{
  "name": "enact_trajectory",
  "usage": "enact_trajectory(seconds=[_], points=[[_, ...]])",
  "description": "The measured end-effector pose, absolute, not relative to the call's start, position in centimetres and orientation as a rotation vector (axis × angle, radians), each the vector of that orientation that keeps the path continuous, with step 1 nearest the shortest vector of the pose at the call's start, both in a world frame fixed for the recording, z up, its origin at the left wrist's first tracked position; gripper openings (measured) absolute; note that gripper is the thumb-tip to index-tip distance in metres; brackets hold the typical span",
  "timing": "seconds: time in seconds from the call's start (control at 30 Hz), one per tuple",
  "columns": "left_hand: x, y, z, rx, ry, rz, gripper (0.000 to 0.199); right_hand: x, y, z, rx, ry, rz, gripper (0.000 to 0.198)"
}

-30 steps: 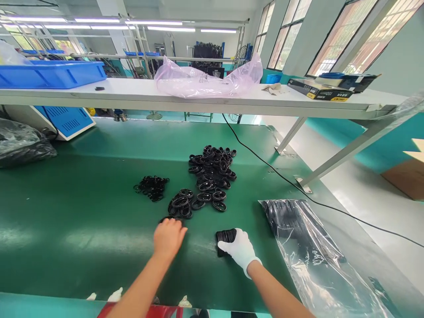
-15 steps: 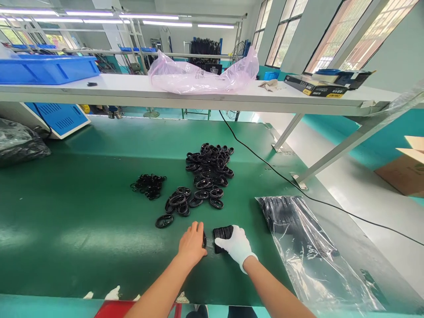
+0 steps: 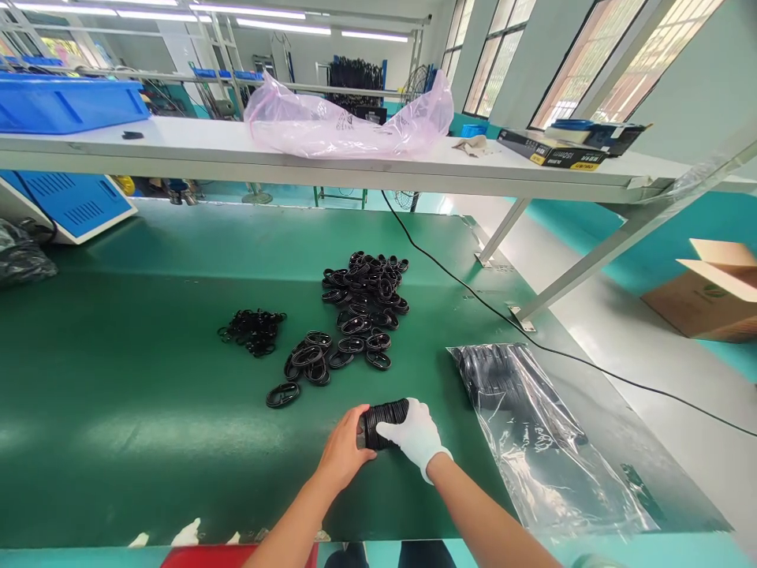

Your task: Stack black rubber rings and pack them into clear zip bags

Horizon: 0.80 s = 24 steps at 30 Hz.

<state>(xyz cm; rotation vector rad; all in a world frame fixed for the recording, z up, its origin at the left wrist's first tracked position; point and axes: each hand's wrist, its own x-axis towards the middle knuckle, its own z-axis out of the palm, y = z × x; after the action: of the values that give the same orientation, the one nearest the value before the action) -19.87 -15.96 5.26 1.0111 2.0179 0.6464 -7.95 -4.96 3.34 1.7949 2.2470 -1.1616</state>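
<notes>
A row of black oval rings (image 3: 384, 422), stacked face to face, lies between my hands on the green tabletop. My bare left hand (image 3: 344, 448) closes on the left end of the row, its thumb and fingers bent about the last rings. My right hand (image 3: 417, 435), in a white glove, grips the right end with the thumb along the near side. Ahead of my hands are a loose heap of black oval rings (image 3: 360, 323) and a single oval ring (image 3: 282, 394). A smaller pile of thin black loops (image 3: 254, 330) sits to the left.
A clear plastic bag (image 3: 544, 442) with black pieces inside lies at the right. A black cable (image 3: 467, 285) crosses the table to its right edge. Above the back runs a white shelf (image 3: 195, 150) with a blue bin (image 3: 65, 102) and a pink plastic bag (image 3: 348, 126).
My left hand has moved right and met the row held by my right hand, bringing its ring against the left end. The view has shifted slightly.
</notes>
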Motion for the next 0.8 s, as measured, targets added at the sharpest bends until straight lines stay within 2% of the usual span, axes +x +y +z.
enact_trajectory(seconds=[0.33, 0.53, 0.8], points=[[-20.2, -16.3, 4.8, 1.005, 1.963, 0.709, 0.07, -8.2, -5.0, 4.1, 1.798, 2.206, -1.179, 0.067], [-20.3, -16.2, 4.0, 1.061, 1.98, 0.709, 0.071, -9.1, -6.3, 5.0, 1.862, 2.202, -1.029, 0.101], [-18.1, -16.6, 2.5, 0.934, 2.113, 0.782, 0.069, -9.0, -5.4, 5.2, 1.679, 2.253, -1.009, 0.106]])
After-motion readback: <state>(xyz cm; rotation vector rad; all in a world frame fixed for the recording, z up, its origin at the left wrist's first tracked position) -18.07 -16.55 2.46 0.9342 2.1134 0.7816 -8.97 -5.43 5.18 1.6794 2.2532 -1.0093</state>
